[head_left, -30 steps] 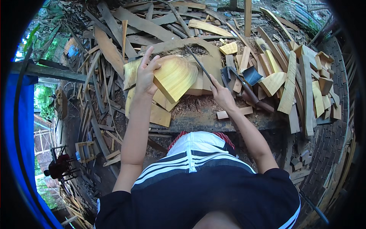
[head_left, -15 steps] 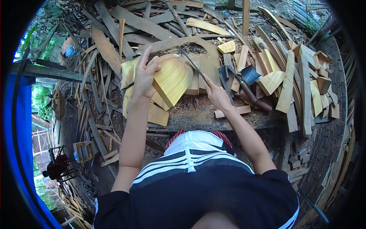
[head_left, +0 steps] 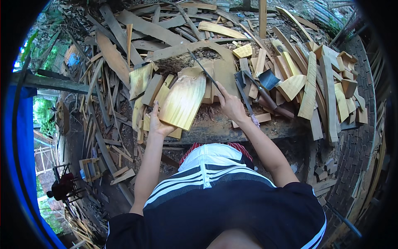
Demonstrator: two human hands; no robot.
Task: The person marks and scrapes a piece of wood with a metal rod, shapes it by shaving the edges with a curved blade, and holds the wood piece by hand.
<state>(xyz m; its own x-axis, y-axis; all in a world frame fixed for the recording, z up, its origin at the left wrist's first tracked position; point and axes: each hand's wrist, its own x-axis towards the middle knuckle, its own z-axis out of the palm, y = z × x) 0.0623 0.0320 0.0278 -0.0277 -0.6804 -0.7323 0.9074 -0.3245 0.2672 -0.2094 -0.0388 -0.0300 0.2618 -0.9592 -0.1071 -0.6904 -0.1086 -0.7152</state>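
A pale yellow wood board [head_left: 184, 101], rounded at its far end, lies tilted with its broad face up. My left hand [head_left: 159, 123] grips its near left corner, with the thumb along the edge and the other fingers underneath. In my right hand [head_left: 231, 107] is a long, narrow, dark-bladed knife [head_left: 202, 67], its handle mostly hidden by my fingers. The blade points far and left, passing over or against the board's far right edge; contact cannot be made out. Beneath is a worn wooden chopping block [head_left: 226, 58] with a hollowed top.
Right of my right hand lie a curved dark metal blade [head_left: 268, 79], a brown wooden handle [head_left: 274, 107] and a long thin blade [head_left: 244, 97]. Cut wood pieces [head_left: 309, 87] crowd the right side. Scrap planks [head_left: 151, 27] are heaped beyond the block. A blue sheet [head_left: 20, 137] hangs far left.
My left hand has come down and nearer, from beside the board with a finger raised to its near corner. The board has turned broad face up. The knife has shifted slightly left.
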